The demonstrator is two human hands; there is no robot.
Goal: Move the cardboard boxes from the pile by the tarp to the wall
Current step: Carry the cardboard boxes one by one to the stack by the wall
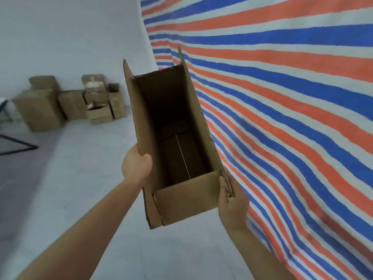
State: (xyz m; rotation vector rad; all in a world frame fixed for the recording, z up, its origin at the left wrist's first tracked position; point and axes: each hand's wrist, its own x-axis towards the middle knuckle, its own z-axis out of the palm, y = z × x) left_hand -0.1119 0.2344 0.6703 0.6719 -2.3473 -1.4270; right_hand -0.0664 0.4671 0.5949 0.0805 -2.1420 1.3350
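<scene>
Both hands grip one open cardboard box [181,150] in the frame centre: left hand [136,165] pinches its left flap, right hand [232,201] its near corner (beside the striped tarp [282,98]).

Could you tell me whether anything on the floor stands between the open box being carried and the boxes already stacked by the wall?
Nothing visible does. Both hands hold the open box, and the pale floor looks bare up to the stacked boxes. A dark frame lies off to the left, outside that path.
</scene>
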